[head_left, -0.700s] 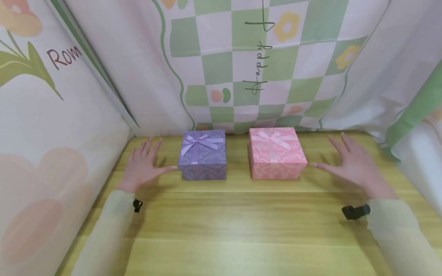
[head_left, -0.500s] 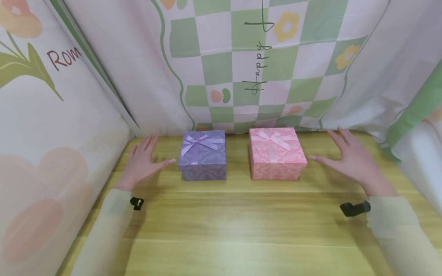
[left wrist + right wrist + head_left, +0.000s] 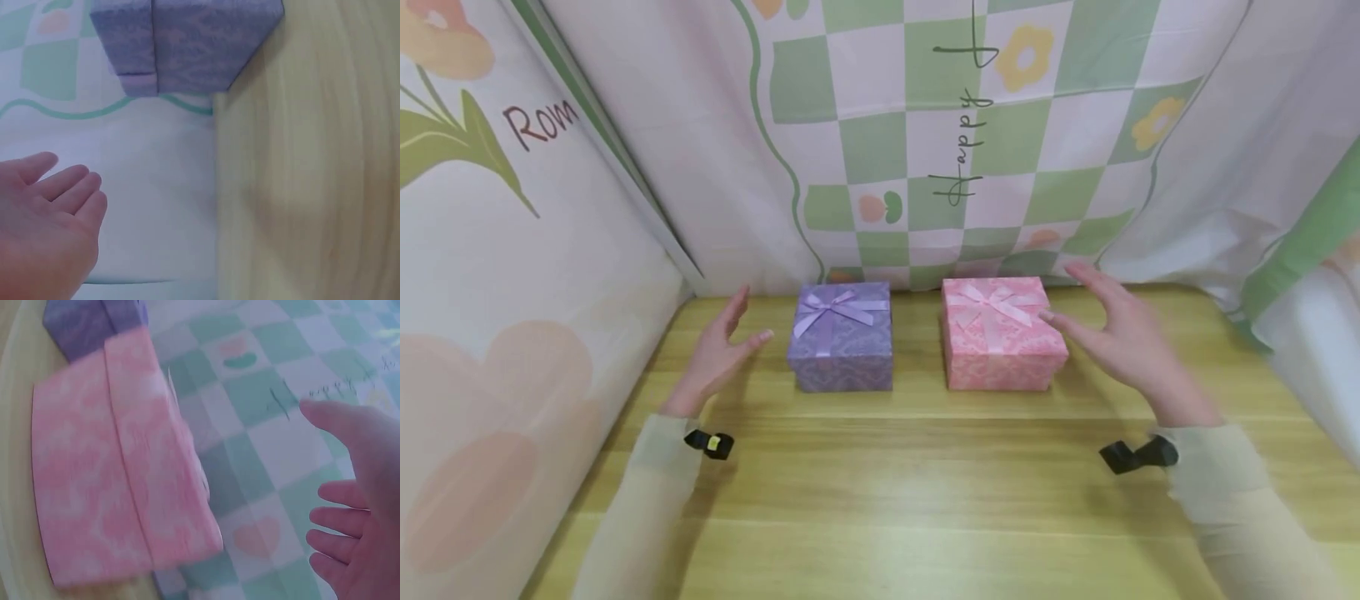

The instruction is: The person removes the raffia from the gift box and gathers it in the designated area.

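A purple gift box with a lilac ribbon bow stands closed at the back of the wooden table. To its right is a closed pink gift box with a pale pink bow. My left hand hovers left of the purple box, fingers extended and apart from it. My right hand is at the pink box's right side, its thumb overlapping the lid's right edge in the head view. In the right wrist view a space shows between the hand and the pink box. Neither hand holds anything.
Behind the boxes hangs a green-and-white checked curtain, right at the table's back edge. A white floral cloth borders the left side. Black wrist straps sit on both sleeves. The wooden table stretches in front of the boxes.
My right hand has moved left toward the pink box, its thumb now overlapping the lid. My left hand has turned, its fingers drawn closer together. Both boxes have stayed put.
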Demonstrator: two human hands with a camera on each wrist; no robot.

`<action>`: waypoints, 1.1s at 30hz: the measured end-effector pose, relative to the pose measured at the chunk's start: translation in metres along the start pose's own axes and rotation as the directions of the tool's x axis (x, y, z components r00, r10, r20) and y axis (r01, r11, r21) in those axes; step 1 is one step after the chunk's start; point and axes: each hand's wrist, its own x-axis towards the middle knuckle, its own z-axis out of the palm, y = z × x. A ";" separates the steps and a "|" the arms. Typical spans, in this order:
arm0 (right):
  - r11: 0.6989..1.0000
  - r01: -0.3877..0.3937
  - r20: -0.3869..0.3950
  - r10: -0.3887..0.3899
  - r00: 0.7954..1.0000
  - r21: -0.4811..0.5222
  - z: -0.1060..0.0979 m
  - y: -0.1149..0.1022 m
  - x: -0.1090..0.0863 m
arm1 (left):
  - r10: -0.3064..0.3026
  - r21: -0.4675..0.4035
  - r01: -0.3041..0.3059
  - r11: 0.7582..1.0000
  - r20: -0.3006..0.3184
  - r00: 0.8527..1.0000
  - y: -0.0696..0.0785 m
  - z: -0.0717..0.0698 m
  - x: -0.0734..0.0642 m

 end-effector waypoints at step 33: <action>0.873 -0.082 0.254 -0.049 0.966 0.482 0.179 -0.111 0.017 | -0.014 -0.296 0.030 0.955 0.054 0.998 -0.008 0.072 0.007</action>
